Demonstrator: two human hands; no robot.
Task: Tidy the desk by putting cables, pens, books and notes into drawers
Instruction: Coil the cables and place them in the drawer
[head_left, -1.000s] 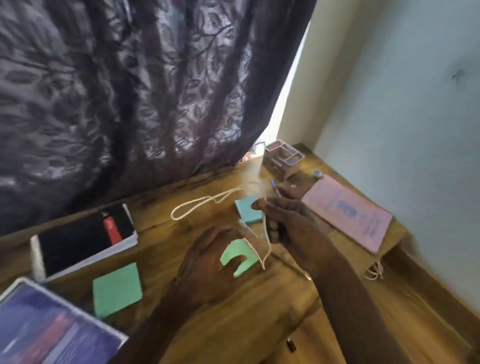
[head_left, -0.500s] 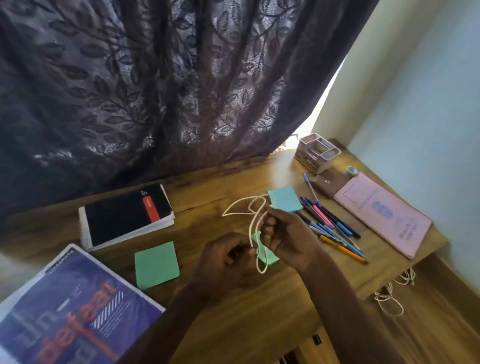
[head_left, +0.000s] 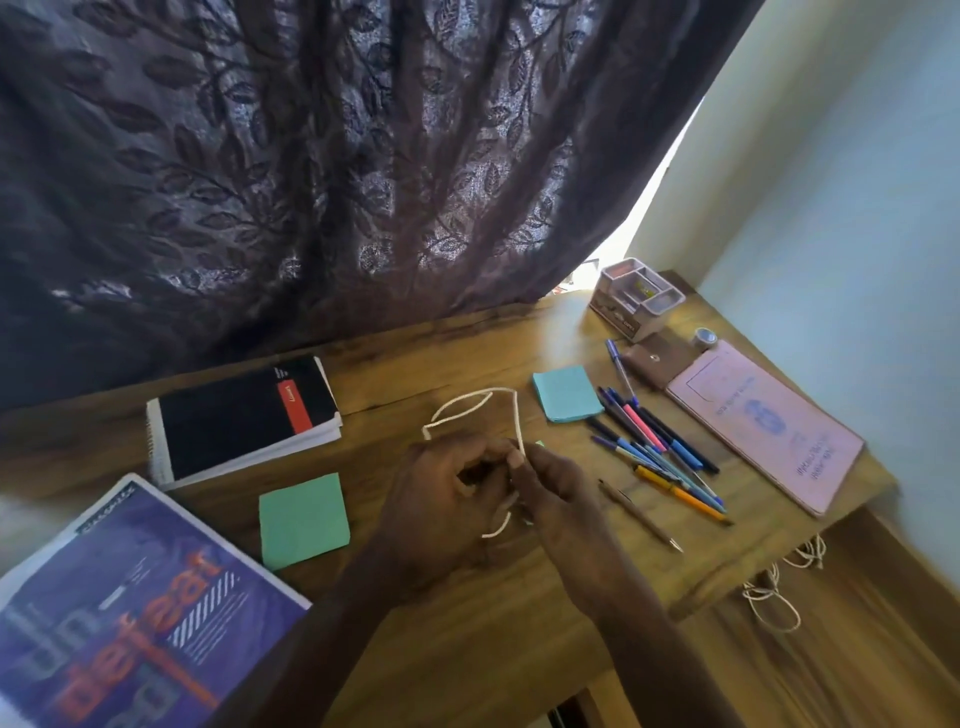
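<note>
Both hands meet over the middle of the wooden desk. My left hand and my right hand pinch a white cable, whose loop lies on the desk just beyond my fingers while a short end hangs below them. A green note pad sits mostly hidden under my hands. Several pens lie to the right. A blue note pad, a second green note pad, a black spiral notebook, a purple book and a pink booklet are spread on the desk.
A dark patterned curtain hangs behind the desk. A small grey organiser, a brown case and a tape roll sit at the back right corner. Another white cable dangles over the desk's right edge. A pale wall stands on the right.
The view has swung left and down, so the pens and purple book came into sight. My hands have drawn closer together and gathered more of the cable; its loop on the desk is shorter.
</note>
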